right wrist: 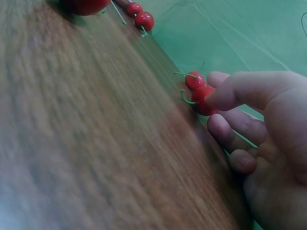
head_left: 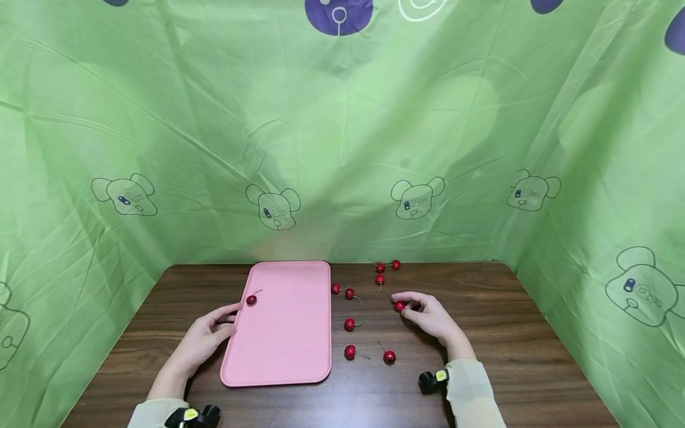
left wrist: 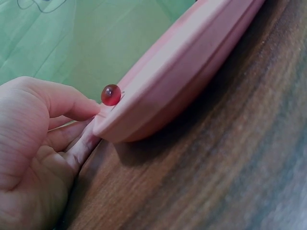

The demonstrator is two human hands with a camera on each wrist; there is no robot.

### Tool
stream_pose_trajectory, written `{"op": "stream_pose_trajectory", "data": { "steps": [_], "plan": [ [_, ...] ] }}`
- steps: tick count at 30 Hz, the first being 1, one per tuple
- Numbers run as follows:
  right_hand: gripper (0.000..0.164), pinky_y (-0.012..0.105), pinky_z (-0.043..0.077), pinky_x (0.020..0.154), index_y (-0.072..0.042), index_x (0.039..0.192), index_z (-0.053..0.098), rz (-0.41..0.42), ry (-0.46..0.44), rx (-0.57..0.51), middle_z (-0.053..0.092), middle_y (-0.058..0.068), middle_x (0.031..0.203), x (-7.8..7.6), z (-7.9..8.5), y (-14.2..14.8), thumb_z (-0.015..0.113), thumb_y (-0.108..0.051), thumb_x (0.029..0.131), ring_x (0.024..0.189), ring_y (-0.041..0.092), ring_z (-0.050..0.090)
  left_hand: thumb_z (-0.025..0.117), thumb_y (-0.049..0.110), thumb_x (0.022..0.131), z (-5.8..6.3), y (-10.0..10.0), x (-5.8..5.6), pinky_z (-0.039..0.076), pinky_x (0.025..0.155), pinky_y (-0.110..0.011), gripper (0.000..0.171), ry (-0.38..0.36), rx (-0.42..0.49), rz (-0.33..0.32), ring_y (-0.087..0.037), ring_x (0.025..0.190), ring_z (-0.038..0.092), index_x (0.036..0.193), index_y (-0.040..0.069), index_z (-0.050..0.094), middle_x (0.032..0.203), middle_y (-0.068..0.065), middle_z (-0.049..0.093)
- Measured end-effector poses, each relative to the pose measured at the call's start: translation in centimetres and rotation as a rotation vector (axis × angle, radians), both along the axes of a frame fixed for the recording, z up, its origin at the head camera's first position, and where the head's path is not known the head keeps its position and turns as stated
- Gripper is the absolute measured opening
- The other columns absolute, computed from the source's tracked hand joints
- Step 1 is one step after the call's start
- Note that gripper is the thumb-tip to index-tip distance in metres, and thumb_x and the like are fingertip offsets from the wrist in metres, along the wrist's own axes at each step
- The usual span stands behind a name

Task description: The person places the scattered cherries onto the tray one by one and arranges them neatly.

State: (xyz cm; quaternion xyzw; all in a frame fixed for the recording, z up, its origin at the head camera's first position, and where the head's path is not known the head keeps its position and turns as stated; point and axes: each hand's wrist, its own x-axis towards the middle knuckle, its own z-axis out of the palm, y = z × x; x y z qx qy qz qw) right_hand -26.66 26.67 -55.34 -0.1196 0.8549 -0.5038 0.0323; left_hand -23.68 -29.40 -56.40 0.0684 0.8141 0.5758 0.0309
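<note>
A pink rectangular tray (head_left: 283,333) lies on the table, and one cherry (head_left: 251,300) rests near its left rim. At that same rim my left hand (head_left: 209,333) pinches the tray's edge between thumb and fingers; the left wrist view shows the tray (left wrist: 158,91) and its cherry (left wrist: 111,95) close to the fingertips. Right of the tray, my right hand (head_left: 430,316) pinches a cherry (head_left: 399,306) between thumb and fingers. In the right wrist view the thumb presses on this cherry (right wrist: 203,100), whose green stem points left; another cherry (right wrist: 194,79) shows just behind it.
Several stemmed cherries lie scattered between tray and right hand, including a near one (head_left: 389,356), one beside the tray (head_left: 349,324) and some at the back edge (head_left: 396,264). The brown wooden table (head_left: 514,356) meets a green printed curtain (head_left: 342,148) behind and at both sides.
</note>
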Motion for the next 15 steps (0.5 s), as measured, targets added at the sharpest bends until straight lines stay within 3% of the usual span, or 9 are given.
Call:
{"op": "stream_pose_trajectory", "data": {
  "steps": [8, 15],
  "plan": [
    [0.035, 0.027, 0.051, 0.082, -0.011, 0.131, 0.079, -0.019, -0.007, 0.003, 0.076, 0.007, 0.105, -0.03, -0.06, -0.04, 0.077, -0.002, 0.098, 0.094, 0.018, 0.064, 0.068, 0.003, 0.106, 0.19, 0.02, 0.02, 0.058, 0.089, -0.023, 0.051, 0.002, -0.021, -0.001, -0.013, 0.112, 0.07, 0.155, -0.003, 0.057, 0.135, -0.025, 0.069],
    [0.033, 0.028, 0.05, 0.082, -0.008, 0.127, 0.08, -0.029, 0.017, -0.022, 0.074, 0.011, 0.106, 0.15, 0.12, -0.13, 0.083, -0.005, 0.095, 0.095, 0.02, 0.064, 0.068, 0.004, 0.107, 0.29, 0.08, 0.05, 0.058, 0.09, -0.022, 0.05, -0.005, -0.043, 0.002, -0.011, 0.113, 0.069, 0.155, -0.002, 0.057, 0.137, -0.024, 0.068]
  ]
}}
